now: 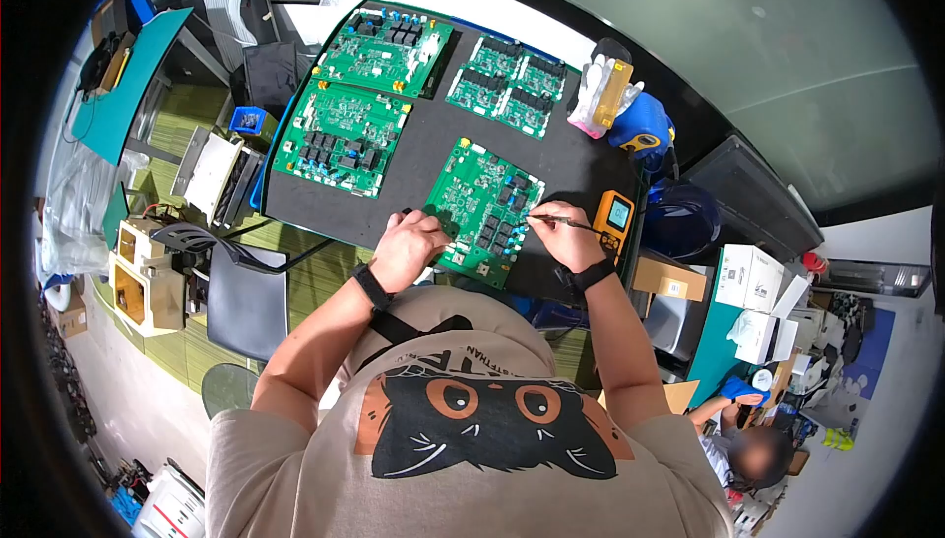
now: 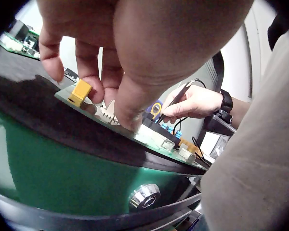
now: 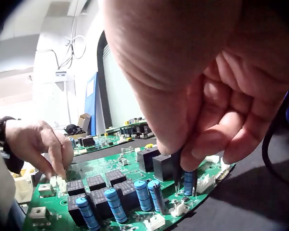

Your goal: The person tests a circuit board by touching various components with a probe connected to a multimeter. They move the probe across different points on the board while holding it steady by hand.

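A green circuit board (image 1: 481,205) with black relays (image 3: 123,192) and blue cylindrical parts (image 3: 143,195) lies near the front of a dark mat. My left hand (image 1: 414,244) holds this board at its near left edge, thumb and fingertips around white connectors (image 2: 108,114) close to a yellow part (image 2: 80,91). My right hand (image 1: 562,232) pinches slim black tweezers (image 2: 176,101), from whose upper end a dark cable loops. Their prongs (image 3: 177,179) point down at the board, on either side of a blue cylindrical part near its right edge.
Two larger green boards (image 1: 342,134) lie at the left of the mat, and several smaller boards (image 1: 505,85) behind. An orange meter (image 1: 612,223) with a lit display stands at right. Beyond it are white gloves (image 1: 598,95) and a blue device (image 1: 642,126). Another person sits at lower right.
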`<state>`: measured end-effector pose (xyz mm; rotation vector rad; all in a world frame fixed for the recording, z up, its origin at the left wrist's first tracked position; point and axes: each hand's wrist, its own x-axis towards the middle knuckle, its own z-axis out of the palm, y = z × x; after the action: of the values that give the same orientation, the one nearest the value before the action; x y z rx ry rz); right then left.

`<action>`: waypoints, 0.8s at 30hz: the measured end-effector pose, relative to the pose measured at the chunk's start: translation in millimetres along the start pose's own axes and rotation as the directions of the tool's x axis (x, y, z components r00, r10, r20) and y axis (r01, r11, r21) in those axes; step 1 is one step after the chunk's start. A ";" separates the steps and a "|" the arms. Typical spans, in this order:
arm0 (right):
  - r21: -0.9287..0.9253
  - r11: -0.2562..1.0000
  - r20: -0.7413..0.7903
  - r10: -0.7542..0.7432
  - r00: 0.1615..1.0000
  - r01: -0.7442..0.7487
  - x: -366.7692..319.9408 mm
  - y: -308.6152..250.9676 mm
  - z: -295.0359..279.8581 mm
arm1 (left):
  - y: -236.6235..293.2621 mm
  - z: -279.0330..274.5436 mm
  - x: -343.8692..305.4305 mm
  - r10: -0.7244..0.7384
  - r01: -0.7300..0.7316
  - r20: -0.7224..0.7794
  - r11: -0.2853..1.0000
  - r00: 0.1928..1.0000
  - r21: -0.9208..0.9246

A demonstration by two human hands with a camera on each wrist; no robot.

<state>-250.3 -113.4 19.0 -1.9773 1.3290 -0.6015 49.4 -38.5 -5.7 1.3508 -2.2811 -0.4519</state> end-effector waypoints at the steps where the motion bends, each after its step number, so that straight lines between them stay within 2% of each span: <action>1: -0.002 1.000 -0.010 -0.017 1.000 0.017 0.0 0.3 0.9 | -0.4 -0.1 0.2 0.001 -0.001 0.002 1.000 1.000 0.001; 12: -0.013 1.000 -0.004 0.001 1.000 -0.001 -1.6 -2.6 -0.5 | -0.6 0.2 0.6 0.008 -0.008 -0.004 1.000 1.000 -0.007; 15: -0.063 0.997 -0.065 -0.054 0.996 0.049 0.0 -2.7 -1.5 | -1.7 0.9 0.7 0.011 -0.011 -0.013 1.000 1.000 -0.006; 17: -0.034 0.999 -0.063 -0.003 0.998 0.001 0.7 0.5 -1.5 | -1.8 -0.3 0.3 0.013 -0.014 -0.011 1.000 1.000 -0.008; 20: -0.038 0.999 -0.044 -0.034 0.998 0.033 3.1 0.5 -3.1 | -0.1 -2.6 1.2 -0.011 0.010 0.061 1.000 0.998 0.015; 22: -0.005 1.000 -0.033 -0.001 0.999 0.001 3.6 -1.9 -2.6 | 0.3 -1.6 0.5 0.001 -0.001 -0.009 1.000 1.000 -0.005; 24: 0.028 0.999 -0.021 0.033 0.999 -0.032 4.3 -1.9 -2.1 | -0.4 -0.3 0.2 0.000 0.000 -0.012 1.000 1.000 -0.011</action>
<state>-249.0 -117.5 21.8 -1.9289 1.3561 -0.6239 49.7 -38.9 -5.6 1.3445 -2.2658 -0.4538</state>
